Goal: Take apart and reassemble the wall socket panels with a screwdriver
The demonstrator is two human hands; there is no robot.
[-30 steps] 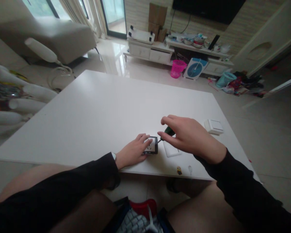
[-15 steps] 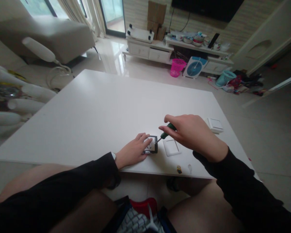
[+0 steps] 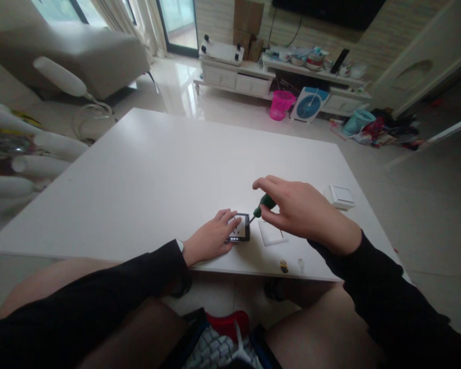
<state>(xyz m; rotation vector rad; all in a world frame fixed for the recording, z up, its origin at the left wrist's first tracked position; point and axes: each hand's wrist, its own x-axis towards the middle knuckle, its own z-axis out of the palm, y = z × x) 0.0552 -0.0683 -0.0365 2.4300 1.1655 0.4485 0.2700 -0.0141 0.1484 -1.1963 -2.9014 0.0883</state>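
A small dark-framed wall socket [image 3: 241,229] lies near the front edge of the white table [image 3: 169,174]. My left hand [image 3: 211,240] rests on it, fingers pressed flat on its left side and holding it down. My right hand [image 3: 303,210] is closed on a green-handled screwdriver [image 3: 260,209], whose tip touches the socket's upper right corner. A white cover plate [image 3: 272,234] lies just right of the socket, partly under my right hand.
A white switch unit [image 3: 340,197] sits near the table's right edge. A small yellow figure [image 3: 283,266] and a tiny pale item [image 3: 300,265] lie at the front edge. Beyond the table are a pink basket [image 3: 280,105], a fan [image 3: 308,105] and a grey sofa [image 3: 80,51].
My right hand has shifted a little and raised the screwdriver handle, keeping the tip on the socket. My left hand has stayed on the socket.
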